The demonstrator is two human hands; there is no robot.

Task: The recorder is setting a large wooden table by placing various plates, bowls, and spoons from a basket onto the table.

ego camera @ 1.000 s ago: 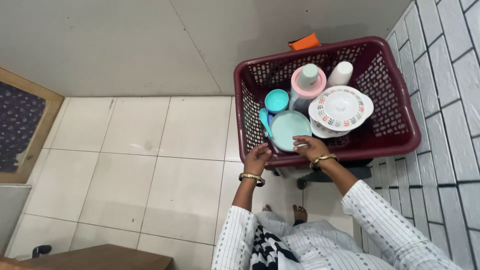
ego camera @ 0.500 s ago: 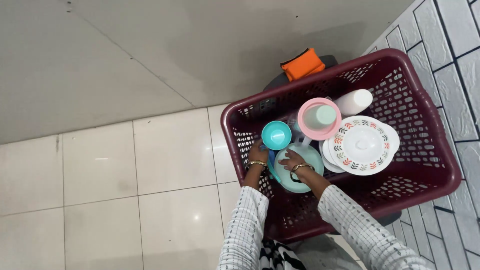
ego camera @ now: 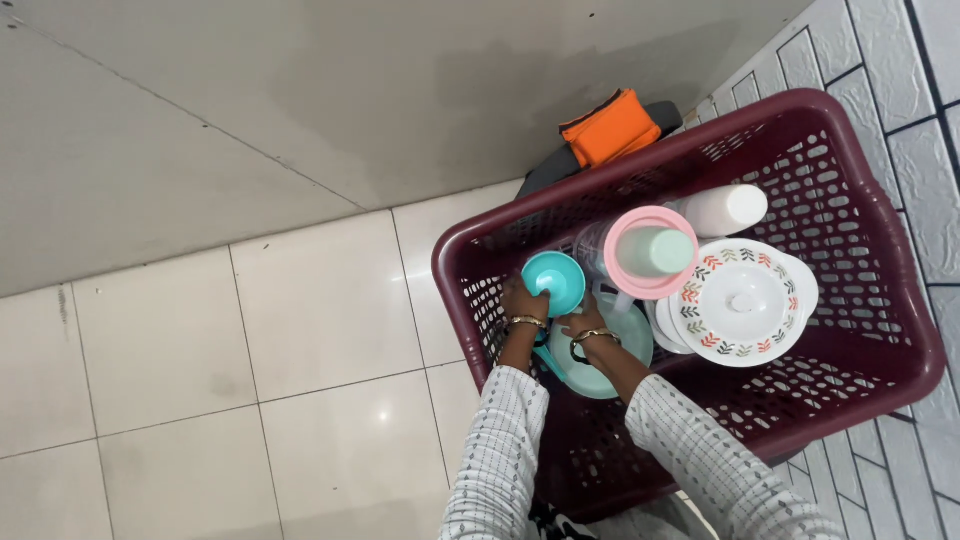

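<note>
teal plastic cup [ego camera: 555, 281] is sitting upright in the basket [ego camera: 900, 270], left of the pink jug [ego camera: 645, 255]; likely light, stiff, slick. left hand [ego camera: 523, 301] is wrapping its side, right hand [ego camera: 585, 322] is touching beside it above the plate [ego camera: 625, 350], grip unclear; the rim and wall are looking like the best hold.

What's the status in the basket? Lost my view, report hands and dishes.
Left hand on the turquoise cup. Right hand beside it, over the mint plate. Pink-lidded jug close alongside, inside the maroon basket.
</note>
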